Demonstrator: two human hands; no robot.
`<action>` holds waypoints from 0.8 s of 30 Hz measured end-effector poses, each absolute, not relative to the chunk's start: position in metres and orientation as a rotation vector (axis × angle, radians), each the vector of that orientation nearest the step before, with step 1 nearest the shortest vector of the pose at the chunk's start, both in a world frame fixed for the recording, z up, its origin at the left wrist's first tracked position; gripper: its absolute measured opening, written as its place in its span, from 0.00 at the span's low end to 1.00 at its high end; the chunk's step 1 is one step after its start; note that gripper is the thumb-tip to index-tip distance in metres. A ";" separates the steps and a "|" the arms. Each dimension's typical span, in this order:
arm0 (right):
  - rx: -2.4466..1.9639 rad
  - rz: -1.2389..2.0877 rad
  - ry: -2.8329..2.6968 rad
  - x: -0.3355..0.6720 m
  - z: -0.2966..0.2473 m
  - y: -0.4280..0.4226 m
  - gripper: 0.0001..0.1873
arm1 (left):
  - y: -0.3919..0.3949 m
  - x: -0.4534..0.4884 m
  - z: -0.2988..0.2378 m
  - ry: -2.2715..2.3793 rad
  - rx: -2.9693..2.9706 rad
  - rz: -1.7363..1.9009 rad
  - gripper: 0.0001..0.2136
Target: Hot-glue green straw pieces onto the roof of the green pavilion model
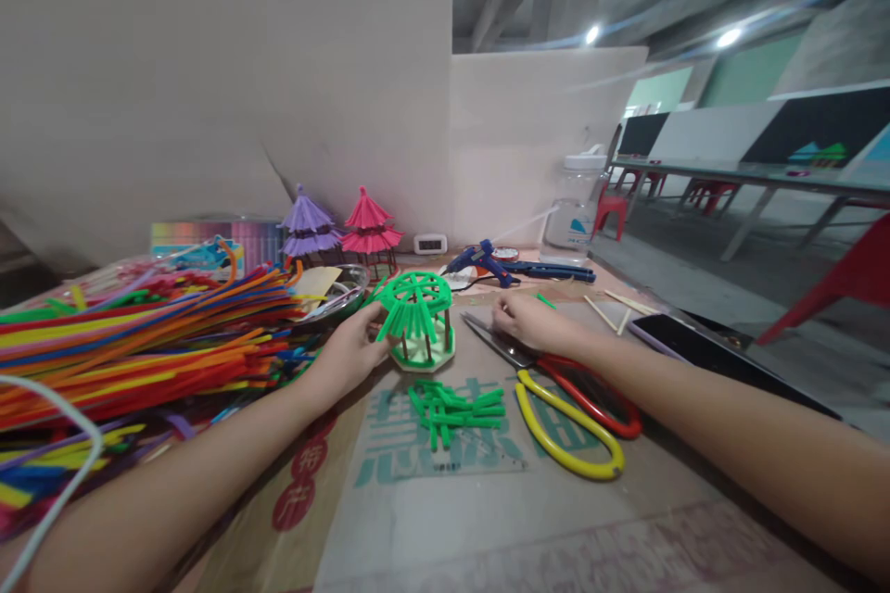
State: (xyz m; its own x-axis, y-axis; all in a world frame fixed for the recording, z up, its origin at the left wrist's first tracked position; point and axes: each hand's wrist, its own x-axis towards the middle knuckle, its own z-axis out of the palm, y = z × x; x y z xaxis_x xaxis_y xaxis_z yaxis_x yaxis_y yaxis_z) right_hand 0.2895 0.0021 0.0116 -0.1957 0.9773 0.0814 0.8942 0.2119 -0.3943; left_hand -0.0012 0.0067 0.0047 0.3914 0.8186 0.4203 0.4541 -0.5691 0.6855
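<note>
A small green pavilion model [421,315] made of pipe cleaners stands on a pale base in the middle of the table. My left hand [351,347] grips its roof edge from the left, fingers closed on it. My right hand [532,320] rests on the table to the right of the model, just above the scissors [556,380] with one red and one yellow handle; its fingers are curled, and I cannot make out whether they hold anything. Several short green pipe cleaner pieces [455,408] lie in front of the model.
A big heap of coloured pipe cleaners [139,334] fills the left. Purple [306,227] and pink [368,227] pavilion models stand behind. A blue glue gun [501,267], plastic jar [577,204], wooden sticks [612,310] and dark phone [695,343] lie right. Cardboard [487,500] covers the table.
</note>
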 end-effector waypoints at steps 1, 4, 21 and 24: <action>-1.750 0.375 -2.156 0.292 0.012 0.003 0.08 | 0.007 -0.001 0.005 1.087 2.188 1.045 0.13; -1.734 0.406 -2.139 0.296 0.015 0.005 0.14 | 0.007 0.000 0.006 1.078 2.187 1.049 0.14; -1.747 0.497 -2.194 0.281 0.023 -0.005 0.07 | 0.010 -0.003 0.002 1.118 2.207 0.992 0.13; -1.748 0.451 -2.212 0.281 0.019 -0.002 0.05 | 0.010 -0.003 0.000 1.095 2.184 0.964 0.12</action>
State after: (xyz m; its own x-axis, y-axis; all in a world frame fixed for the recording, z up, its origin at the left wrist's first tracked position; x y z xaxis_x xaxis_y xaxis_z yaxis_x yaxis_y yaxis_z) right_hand 0.2806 -0.0022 0.0188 -0.2248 0.9740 0.0295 0.8848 0.2167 -0.4125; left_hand -0.0028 0.0102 0.0005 0.4233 0.8292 0.3650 0.4672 -0.5449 0.6963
